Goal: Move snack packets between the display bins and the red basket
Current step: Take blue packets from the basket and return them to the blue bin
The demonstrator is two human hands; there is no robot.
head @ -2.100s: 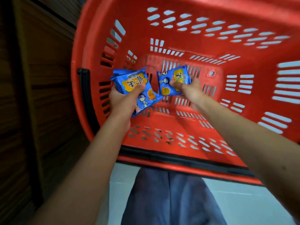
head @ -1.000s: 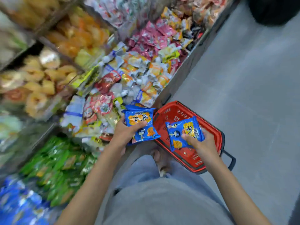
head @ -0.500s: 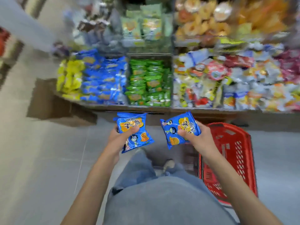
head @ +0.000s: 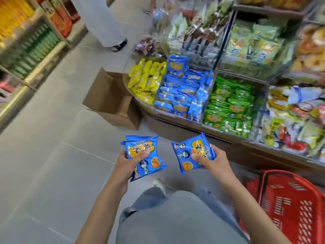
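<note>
We are looking down a shop aisle from head height, holding blue snack packets in both hands just below the middle of the view. At about seven o'clock our left hand (head: 129,166) is gripping what looks like a small stack of blue packets (head: 144,155), with the thumb pressing across the printed front and the fingers curling underneath. At about five o'clock our right hand (head: 212,161) is pinching a single blue packet (head: 191,154) the same way, thumb on top and fingers mostly hidden behind. The two loads are hanging apart, not touching. The red basket (head: 284,194) is sitting on the floor at four o'clock, well apart from both hands. At one o'clock the display counter (head: 175,118) is carrying a pile of matching blue packets (head: 182,95), lying between yellow packets (head: 146,80) and green packets (head: 228,103). An open cardboard box (head: 112,101) is standing on the floor at ten o'clock, just beside the counter's end, and someone's trouser leg (head: 103,20) is showing at eleven o'clock. We are judging that these packets are heading for the blue pile. They look light, puffy and soft, with glossy film that is likely slippery and contents that may crush. So we are favouring a gentle hold across the flat faces near the middle, minding that the stack could fan apart.
</note>
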